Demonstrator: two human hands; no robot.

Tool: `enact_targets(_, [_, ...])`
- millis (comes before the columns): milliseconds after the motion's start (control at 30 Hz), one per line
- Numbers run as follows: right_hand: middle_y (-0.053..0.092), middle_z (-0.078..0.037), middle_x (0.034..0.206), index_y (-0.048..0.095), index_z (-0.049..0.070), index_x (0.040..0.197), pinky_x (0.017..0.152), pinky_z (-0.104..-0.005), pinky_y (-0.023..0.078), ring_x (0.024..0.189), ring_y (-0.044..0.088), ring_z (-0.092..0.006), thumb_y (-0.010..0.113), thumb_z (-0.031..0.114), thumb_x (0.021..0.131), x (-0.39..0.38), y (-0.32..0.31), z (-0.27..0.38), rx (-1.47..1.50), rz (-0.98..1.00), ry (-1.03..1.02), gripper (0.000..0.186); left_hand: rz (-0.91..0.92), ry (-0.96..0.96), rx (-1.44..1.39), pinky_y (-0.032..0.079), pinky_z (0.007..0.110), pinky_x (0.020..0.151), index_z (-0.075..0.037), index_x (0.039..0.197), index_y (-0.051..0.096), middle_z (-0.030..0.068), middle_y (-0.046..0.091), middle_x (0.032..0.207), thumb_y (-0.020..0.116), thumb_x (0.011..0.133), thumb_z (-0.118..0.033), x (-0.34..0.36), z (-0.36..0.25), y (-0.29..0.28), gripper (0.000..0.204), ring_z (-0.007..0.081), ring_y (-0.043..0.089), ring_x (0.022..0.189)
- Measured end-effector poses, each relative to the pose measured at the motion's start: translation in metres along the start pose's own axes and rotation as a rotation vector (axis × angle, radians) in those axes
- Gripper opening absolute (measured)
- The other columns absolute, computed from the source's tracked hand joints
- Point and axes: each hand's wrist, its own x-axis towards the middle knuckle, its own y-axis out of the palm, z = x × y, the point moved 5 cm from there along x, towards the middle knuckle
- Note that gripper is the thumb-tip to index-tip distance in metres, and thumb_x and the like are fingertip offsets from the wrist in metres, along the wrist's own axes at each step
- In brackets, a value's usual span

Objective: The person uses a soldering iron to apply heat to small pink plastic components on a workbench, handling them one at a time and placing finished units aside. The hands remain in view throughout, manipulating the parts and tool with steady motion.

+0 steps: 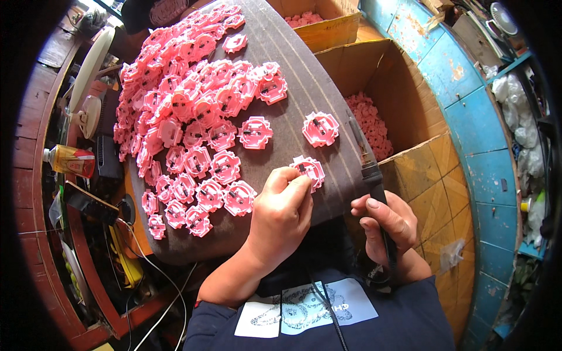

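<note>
My left hand (280,205) is closed in a pinch at the lower left edge of a pink plastic part (312,170); its fingertips are partly hidden. In my right hand (391,225) is a soldering iron (371,172), its black handle running between thumb and fingers and its metal tip pointing up beside the board's right edge. A second pink part (320,129) lies alone just above the one at my left hand. Dark and metallic pieces sit in the middle of these parts. To the left, a large heap of similar pink parts (202,105) covers the dark board (293,64).
An open cardboard box (404,76) with pink parts inside stands right of the board, another cardboard box (336,32) beyond it. Blue tiled edging (492,175) curves along the right. At left are a can (71,161), a phone (91,202) and white cables (167,281).
</note>
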Motion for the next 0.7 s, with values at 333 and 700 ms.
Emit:
enact_targets(333, [0.072, -0.016, 0.092, 0.062, 0.0, 0.128, 0.067, -0.0382, 0.059, 0.074, 0.071, -0.0284, 0.073, -0.006, 0.09, 0.002, 0.01, -0.009, 0.048, 0.026, 0.006, 0.04, -0.007, -0.003, -0.023, 0.056, 0.038, 0.074, 0.001, 0.105, 0.072, 0.0176, 0.066, 0.099, 0.074, 0.084, 0.01, 0.0, -0.001, 0.0, 0.023, 0.033, 0.069, 0.085])
enact_targets(700, [0.069, -0.026, 0.123, 0.048, 0.002, 0.138, 0.081, -0.0493, 0.058, 0.096, 0.07, -0.0423, 0.082, 0.001, 0.08, 0.015, 0.044, -0.019, -0.076, 0.086, 0.028, 0.068, -0.002, -0.003, -0.023, 0.057, 0.039, 0.076, 0.002, 0.108, 0.072, 0.0185, 0.067, 0.103, 0.074, 0.084, 0.01, 0.0, -0.001, 0.0, 0.025, 0.0338, 0.07, 0.089])
